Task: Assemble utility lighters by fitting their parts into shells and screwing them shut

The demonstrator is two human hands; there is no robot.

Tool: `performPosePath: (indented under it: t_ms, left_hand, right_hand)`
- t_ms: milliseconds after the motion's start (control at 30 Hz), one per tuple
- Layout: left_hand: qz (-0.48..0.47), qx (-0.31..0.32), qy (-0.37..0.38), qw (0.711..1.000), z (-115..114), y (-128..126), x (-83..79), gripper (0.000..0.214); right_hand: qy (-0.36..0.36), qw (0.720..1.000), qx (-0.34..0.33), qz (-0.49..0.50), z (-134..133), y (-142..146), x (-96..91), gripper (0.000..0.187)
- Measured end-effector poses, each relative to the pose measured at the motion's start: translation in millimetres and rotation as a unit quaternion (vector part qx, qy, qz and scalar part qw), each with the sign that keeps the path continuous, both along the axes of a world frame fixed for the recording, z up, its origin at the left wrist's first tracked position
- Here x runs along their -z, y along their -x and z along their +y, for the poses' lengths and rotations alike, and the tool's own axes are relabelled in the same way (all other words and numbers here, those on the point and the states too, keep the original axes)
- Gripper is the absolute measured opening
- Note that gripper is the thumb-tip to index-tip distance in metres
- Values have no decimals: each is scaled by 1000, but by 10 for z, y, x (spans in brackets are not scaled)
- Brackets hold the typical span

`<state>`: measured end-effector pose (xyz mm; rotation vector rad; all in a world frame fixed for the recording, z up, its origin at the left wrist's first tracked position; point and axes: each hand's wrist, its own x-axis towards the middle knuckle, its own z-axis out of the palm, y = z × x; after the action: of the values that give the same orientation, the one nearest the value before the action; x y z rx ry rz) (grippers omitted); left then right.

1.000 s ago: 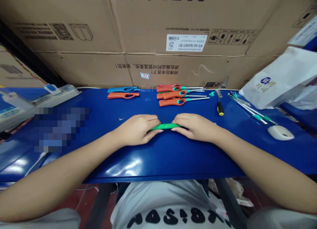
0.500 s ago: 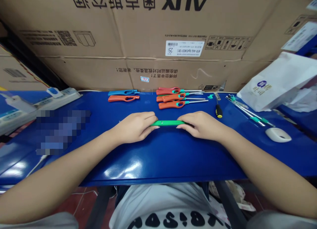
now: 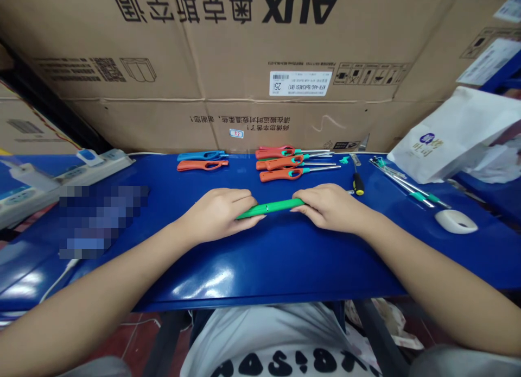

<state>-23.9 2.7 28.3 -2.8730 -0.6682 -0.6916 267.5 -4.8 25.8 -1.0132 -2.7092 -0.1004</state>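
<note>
A green lighter handle (image 3: 271,208) lies across the middle of the blue table (image 3: 260,257), held at both ends. My left hand (image 3: 217,214) is closed round its left end and my right hand (image 3: 328,205) is closed round its right end. The handle slopes down slightly toward the left. Behind my hands lie three orange long-nosed lighters (image 3: 285,165) with teal triggers and metal tubes. To their left are a blue handle shell (image 3: 201,156) and an orange handle shell (image 3: 202,165).
A black-and-yellow screwdriver (image 3: 357,181), loose metal tubes (image 3: 407,184) and a white oval part (image 3: 456,221) lie to the right. A white paper bag (image 3: 456,135) stands at far right. A power strip (image 3: 61,173) sits at left. Cardboard boxes (image 3: 260,67) wall the back.
The green handle has tilted, its left end lower than before. Both hands have kept their hold; the view has shifted slightly.
</note>
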Motion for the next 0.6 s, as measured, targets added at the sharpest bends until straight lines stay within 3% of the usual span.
performPosePath:
  t_ms: [200,300,400,600]
  left_hand:
    - [-88,9,98,991,6,-23,50,18]
    - [-139,26,95,985,-1,-54,84,14]
    - [-173,37,93,980,-33,-95,99,13]
    - [-202,18,82,976,-114,-140,75,18]
  right_hand:
    - [27,1000,-1,-16,-31,60,-8,34]
    - [36,998,-26,36,-34,50,-10,31]
    - [1,997,-47,59,-45,50,8,32]
    - [-43,992,-75,90,-80,78,5,29]
